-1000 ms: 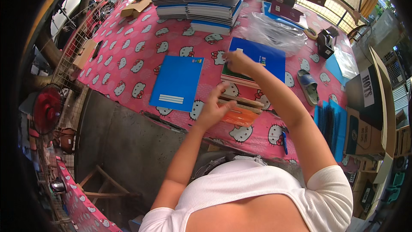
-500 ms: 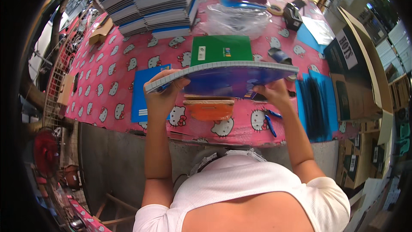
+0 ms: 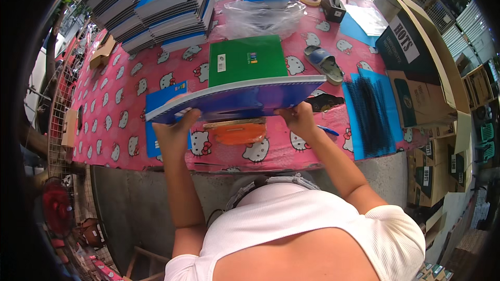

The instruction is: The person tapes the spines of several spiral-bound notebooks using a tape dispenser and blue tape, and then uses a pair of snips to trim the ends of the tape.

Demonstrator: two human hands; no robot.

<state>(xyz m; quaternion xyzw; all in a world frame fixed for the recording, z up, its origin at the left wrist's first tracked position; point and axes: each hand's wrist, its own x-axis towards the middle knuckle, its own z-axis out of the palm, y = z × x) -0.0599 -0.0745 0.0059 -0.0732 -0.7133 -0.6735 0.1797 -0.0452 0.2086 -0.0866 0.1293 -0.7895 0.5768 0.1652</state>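
Both my hands hold a blue-covered notebook (image 3: 245,99) by its two ends, raised above the table and tilted, its pale page edge facing up and away. My left hand (image 3: 177,127) is closed round its left end, thumb on the near cover. My right hand (image 3: 299,118) pinches the right end, thumb also on the near side. Just beyond lies a green notebook (image 3: 247,65). A blue cover (image 3: 159,101) lies partly hidden by the left hand. Below the held notebook is an orange block-like object (image 3: 239,134). Near my right wrist a blue tool handle (image 3: 328,130) shows.
Tall stacks of notebooks (image 3: 172,18) stand at the far left. Clear plastic wrap (image 3: 263,18), a tape dispenser (image 3: 333,6) and a slipper (image 3: 324,63) lie farther back. On the right are black binding coils (image 3: 371,114) on blue sheets and an open cardboard box (image 3: 424,67).
The view has shifted, so the table things appear farther left. Both hands still hold the blue notebook, now tilted with its right end higher in view. My right forearm covers more of the blue-handled tool.
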